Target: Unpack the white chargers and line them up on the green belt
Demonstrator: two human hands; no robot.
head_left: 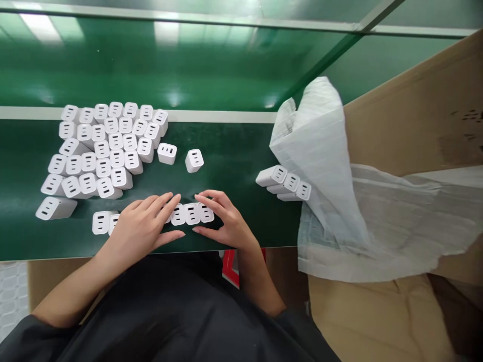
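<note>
A short row of white chargers (192, 213) stands near the front edge of the green table (234, 151), its long axis running left to right along that edge. Each charger's slotted face points up. The left hand (145, 226) lies open and flat over the row's left part, with its fingers stretched towards the right. The right hand (222, 221) is loosely curved at the row's right end, its fingertips (198, 197) touching the chargers; neither hand is closed on anything. Two more chargers (101, 222) stand just left of the left hand. Farther back on the left is a packed cluster of chargers (101, 151), slots up, with two loose ones (166, 153) beside it. Three chargers (285, 182) lie on their sides, touching a white foam sheet (324, 166) that spills from a cardboard box (415, 125).
</note>
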